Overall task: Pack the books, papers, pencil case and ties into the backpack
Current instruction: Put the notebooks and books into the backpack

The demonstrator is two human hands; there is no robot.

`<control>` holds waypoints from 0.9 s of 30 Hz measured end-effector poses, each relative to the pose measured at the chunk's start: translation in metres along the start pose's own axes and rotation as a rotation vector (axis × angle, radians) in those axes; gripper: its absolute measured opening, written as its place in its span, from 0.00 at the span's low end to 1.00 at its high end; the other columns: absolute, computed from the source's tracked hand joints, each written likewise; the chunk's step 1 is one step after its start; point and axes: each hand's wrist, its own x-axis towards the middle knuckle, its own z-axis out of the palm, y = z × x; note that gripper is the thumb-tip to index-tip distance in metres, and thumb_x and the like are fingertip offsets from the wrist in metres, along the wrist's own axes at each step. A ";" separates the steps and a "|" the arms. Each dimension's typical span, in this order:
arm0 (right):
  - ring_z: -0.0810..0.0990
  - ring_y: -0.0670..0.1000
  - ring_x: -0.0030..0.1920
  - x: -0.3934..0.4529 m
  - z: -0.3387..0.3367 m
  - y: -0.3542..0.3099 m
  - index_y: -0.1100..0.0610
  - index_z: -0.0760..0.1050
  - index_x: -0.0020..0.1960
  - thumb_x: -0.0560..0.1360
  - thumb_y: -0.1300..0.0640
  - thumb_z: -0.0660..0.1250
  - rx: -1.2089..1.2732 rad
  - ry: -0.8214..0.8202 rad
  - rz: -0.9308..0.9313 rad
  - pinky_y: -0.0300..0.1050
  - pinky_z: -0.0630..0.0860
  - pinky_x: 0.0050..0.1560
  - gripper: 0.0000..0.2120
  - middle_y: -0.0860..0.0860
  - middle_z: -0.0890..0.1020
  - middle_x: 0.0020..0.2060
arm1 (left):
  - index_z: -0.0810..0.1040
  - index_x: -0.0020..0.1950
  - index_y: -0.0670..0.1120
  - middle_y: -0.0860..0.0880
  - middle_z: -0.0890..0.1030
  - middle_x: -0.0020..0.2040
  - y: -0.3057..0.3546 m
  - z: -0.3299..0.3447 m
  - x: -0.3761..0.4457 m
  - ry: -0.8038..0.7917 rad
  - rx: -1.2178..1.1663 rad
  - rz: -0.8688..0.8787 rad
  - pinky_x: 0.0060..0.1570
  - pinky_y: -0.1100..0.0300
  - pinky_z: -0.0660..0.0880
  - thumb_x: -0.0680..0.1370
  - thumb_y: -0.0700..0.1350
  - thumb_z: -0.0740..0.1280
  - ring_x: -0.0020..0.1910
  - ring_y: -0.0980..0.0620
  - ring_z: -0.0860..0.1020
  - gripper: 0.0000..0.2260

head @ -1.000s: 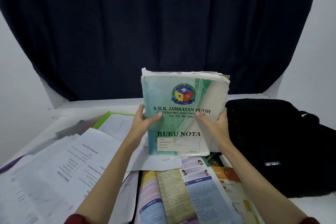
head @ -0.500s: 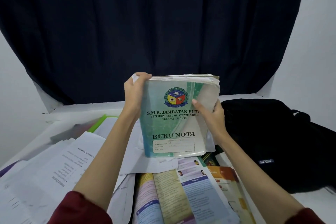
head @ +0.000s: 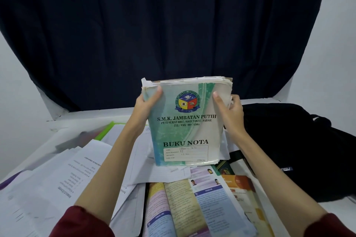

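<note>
Black fabric backpack [head: 289,140] lies slumped on the right side of the white table [head: 92,116]; its opening is not visible from here, contents cannot be told.

Worn green-and-white notebook stack [head: 185,121], front cover printed "BUKU NOTA" with a school crest, stands upright, its bottom edge on the paper pile at table centre, just left of the backpack. Top edges frayed and dog-eared (several thin books and loose sheets bundled together).

Left hand [head: 146,104] grips the stack's upper left corner, thumb across the front cover. Right hand [head: 231,109] grips the upper right edge, thumb on the cover, fingers curled behind.

Loose white printed papers [head: 63,171] spread over the left of the table. An open colourful textbook [head: 192,202] lies nearest the camera. Dark red sleeves at both wrists' near ends.
</note>
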 end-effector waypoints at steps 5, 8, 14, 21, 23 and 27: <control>0.78 0.42 0.42 -0.017 -0.001 0.033 0.54 0.67 0.57 0.72 0.62 0.72 -0.018 -0.114 0.185 0.31 0.74 0.32 0.18 0.46 0.78 0.44 | 0.76 0.54 0.47 0.52 0.82 0.49 -0.061 -0.001 -0.019 -0.048 0.196 -0.141 0.37 0.65 0.78 0.70 0.43 0.74 0.52 0.49 0.81 0.15; 0.77 0.40 0.43 -0.023 -0.001 0.053 0.52 0.68 0.57 0.71 0.63 0.72 -0.131 -0.109 0.161 0.33 0.76 0.39 0.20 0.44 0.78 0.44 | 0.74 0.56 0.47 0.55 0.80 0.48 -0.082 0.006 -0.024 0.064 0.145 -0.088 0.36 0.67 0.77 0.72 0.38 0.73 0.50 0.53 0.80 0.16; 0.77 0.49 0.48 -0.025 0.011 0.061 0.57 0.67 0.58 0.72 0.62 0.71 -0.244 -0.012 0.050 0.46 0.74 0.53 0.19 0.45 0.77 0.46 | 0.70 0.60 0.50 0.57 0.78 0.49 -0.102 0.015 -0.027 0.207 0.181 0.030 0.45 0.59 0.78 0.71 0.38 0.74 0.48 0.59 0.77 0.22; 0.75 0.48 0.48 -0.028 0.012 0.062 0.61 0.66 0.61 0.73 0.62 0.69 -0.329 -0.024 0.022 0.41 0.72 0.52 0.19 0.48 0.76 0.49 | 0.70 0.64 0.47 0.50 0.78 0.56 -0.108 0.012 -0.026 0.177 0.224 -0.060 0.52 0.51 0.78 0.72 0.38 0.73 0.56 0.49 0.77 0.23; 0.76 0.50 0.50 -0.026 0.007 0.061 0.60 0.67 0.61 0.74 0.63 0.68 -0.310 -0.054 0.059 0.46 0.74 0.55 0.18 0.49 0.77 0.50 | 0.70 0.62 0.49 0.51 0.78 0.55 -0.103 0.011 -0.025 0.140 0.223 -0.075 0.50 0.53 0.78 0.72 0.37 0.72 0.56 0.49 0.77 0.21; 0.80 0.50 0.50 -0.014 -0.016 0.044 0.58 0.73 0.56 0.75 0.68 0.65 -0.174 -0.135 0.164 0.43 0.78 0.51 0.12 0.54 0.81 0.53 | 0.71 0.59 0.50 0.50 0.79 0.53 -0.084 0.013 -0.022 0.127 0.204 -0.070 0.44 0.56 0.79 0.71 0.34 0.72 0.52 0.49 0.78 0.21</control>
